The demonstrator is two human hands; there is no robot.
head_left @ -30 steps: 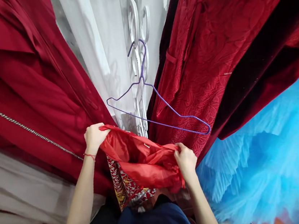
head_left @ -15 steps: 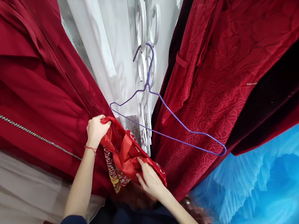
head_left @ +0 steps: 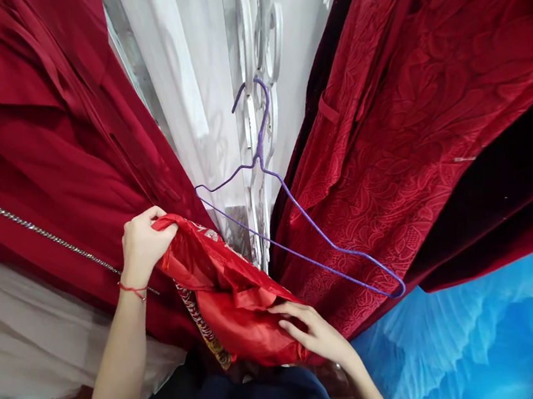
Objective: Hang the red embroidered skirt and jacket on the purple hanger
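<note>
Now we open the red garment (head_left: 229, 294): left hand (head_left: 143, 244) pinches its edge, right hand (head_left: 314, 333) lies splayed; purple hanger (head_left: 298, 221) likely next.

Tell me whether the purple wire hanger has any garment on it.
No, the purple wire hanger hangs bare; the red garment is bunched below it, off the wire.

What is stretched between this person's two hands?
In the head view, a bright red shiny cloth runs from the left hand, which grips its upper corner, to the right hand, which lies open-fingered on its lower folds.
</note>
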